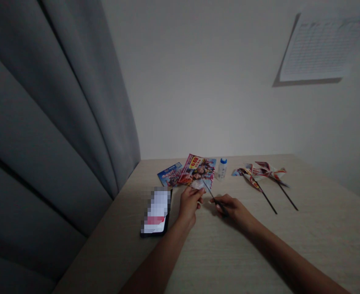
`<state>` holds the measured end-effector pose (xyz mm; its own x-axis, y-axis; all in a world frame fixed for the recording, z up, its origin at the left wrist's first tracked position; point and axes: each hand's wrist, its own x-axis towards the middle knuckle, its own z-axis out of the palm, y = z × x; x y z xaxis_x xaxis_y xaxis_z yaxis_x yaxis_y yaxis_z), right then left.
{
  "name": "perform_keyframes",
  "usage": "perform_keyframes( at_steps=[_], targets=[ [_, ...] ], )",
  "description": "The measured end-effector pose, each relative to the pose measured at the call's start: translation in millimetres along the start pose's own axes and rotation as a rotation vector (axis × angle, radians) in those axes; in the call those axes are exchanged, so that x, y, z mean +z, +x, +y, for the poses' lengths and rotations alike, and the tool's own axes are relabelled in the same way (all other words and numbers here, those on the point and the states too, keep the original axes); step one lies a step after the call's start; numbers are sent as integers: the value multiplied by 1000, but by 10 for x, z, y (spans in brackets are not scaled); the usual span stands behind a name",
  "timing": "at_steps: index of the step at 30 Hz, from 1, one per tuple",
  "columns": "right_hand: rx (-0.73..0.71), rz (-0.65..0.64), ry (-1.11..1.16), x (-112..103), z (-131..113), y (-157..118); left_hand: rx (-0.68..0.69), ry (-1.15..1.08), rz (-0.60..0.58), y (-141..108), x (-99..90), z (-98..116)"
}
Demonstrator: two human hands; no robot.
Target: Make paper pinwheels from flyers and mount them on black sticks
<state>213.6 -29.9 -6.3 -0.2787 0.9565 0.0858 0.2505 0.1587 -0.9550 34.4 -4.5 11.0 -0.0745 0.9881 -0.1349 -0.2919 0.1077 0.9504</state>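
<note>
A colourful printed flyer [197,171] is tilted up above the table, its lower edge pinched in the fingers of my left hand [189,203]. My right hand [233,207] is closed around the dark handle of what look like scissors [216,201]. Their thin blade reaches up and left to the flyer's lower right part. Whether the blades are apart cannot be made out. Behind the flyer, to the left, lies a second, blue flyer [168,174]. Just right of the held flyer stands a clear glue bottle [222,170] with a blue cap.
Two paper pinwheels [253,176] with dark sticks lie to the right on the wooden table [204,253]. A phone [155,212] with a lit, blurred screen rests left of my left hand. A grey curtain [85,102] hangs at the left; a white wall [198,81] stands behind.
</note>
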Motion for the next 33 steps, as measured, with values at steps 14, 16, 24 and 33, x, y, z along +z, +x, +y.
perform_keyframes(
  at_steps=[14,16,24,33],
  targets=[
    [9,-8,69,-4,60,21,-21,13,-62,-33,10,6],
    [9,-2,81,-3,30,17,-24,15,-63,-34,10,5],
    [17,32,88,28,14,9,-39,8,-50,-28,8,-5],
    [-15,51,-60,7,29,10,-76,-7,-64,-65,19,38]
  ],
)
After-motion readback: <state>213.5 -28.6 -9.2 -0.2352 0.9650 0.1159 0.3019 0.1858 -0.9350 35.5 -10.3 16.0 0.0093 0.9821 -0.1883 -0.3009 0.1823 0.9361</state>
